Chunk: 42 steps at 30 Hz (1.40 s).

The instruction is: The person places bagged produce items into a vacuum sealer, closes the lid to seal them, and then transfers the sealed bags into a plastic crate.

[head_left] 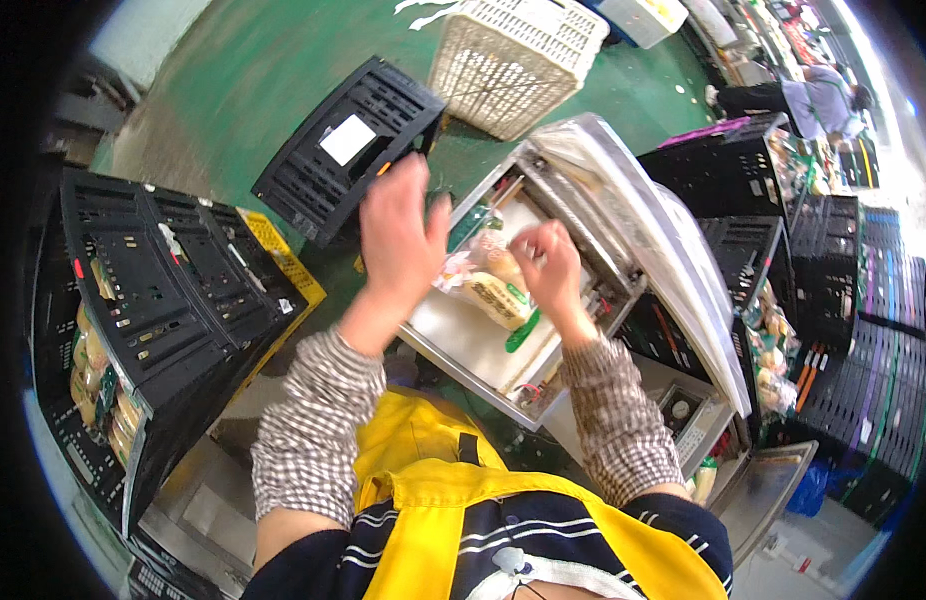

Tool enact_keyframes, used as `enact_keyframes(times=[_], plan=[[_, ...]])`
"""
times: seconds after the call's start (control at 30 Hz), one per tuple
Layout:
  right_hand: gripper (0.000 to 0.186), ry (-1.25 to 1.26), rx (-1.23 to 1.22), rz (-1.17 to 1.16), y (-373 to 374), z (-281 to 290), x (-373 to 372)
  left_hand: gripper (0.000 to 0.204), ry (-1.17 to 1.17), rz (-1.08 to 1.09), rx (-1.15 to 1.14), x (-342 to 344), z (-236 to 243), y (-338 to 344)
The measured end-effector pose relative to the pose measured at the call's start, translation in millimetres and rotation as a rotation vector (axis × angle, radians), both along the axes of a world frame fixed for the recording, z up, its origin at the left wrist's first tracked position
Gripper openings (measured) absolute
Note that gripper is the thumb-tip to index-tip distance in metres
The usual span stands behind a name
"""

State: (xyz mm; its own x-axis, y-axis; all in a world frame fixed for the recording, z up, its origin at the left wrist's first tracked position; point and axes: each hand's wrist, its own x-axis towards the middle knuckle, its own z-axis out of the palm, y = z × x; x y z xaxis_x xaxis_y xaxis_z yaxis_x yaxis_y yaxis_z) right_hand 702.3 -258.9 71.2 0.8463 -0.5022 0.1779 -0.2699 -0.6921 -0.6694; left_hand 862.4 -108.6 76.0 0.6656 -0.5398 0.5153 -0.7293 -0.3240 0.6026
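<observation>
In front of me stands a chamber sealing machine (458, 362) with its clear domed lid (673, 240) raised. On its white bed lies a pale yellow, wrapped food package (500, 300) with a green label; other clear plastic packs (473, 250) lie just beyond, their contents hard to make out. My left hand (398, 235) is raised above the machine's left edge, fingers stretched and thumb apart, slightly blurred, holding nothing. Over the right part of the bed, my right hand (553, 268) is beside the packs, fingers loosely bent and apart. I cannot tell whether it touches them.
A black crate (348, 145) with a white label stands beyond my left hand, and a white basket (518, 65) behind it. At left are black crates (163, 290) with packed food. More stacked crates (833, 290) line the right; a person (818, 100) bends at far right.
</observation>
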Motion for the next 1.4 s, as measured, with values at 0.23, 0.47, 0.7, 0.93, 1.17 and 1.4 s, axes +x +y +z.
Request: enact_keyframes(times=[0.23, 0.47, 0.7, 0.93, 1.17, 1.4], plan=[[0.03, -0.318, -0.537, -0.387, -37, 220, -144, 0.055, 0.022, -0.306, -0.277, 10, 184, -148], [0.065, 0.286, -0.017, -0.506, -44, 130, -271, 0.074, 0.12, -0.363, 0.637, -47, 153, -113], [0.082, 0.535, 0.012, -0.582, 118, 3, -270, 0.066, 0.28, 0.141, 0.674, -66, -19, 23], [0.089, 0.551, -0.033, -0.565, 155, -115, -275, 0.052, 0.369, 0.47, 0.856, -77, -142, 33], [0.092, 0.616, -0.115, -0.566, 157, -134, -271, 0.052, 0.297, 0.466, 0.927, -80, -155, 28], [0.093, 0.682, -0.107, -0.574, 158, -138, -269, 0.05, 0.258, 0.47, 0.866, -80, -160, 29]])
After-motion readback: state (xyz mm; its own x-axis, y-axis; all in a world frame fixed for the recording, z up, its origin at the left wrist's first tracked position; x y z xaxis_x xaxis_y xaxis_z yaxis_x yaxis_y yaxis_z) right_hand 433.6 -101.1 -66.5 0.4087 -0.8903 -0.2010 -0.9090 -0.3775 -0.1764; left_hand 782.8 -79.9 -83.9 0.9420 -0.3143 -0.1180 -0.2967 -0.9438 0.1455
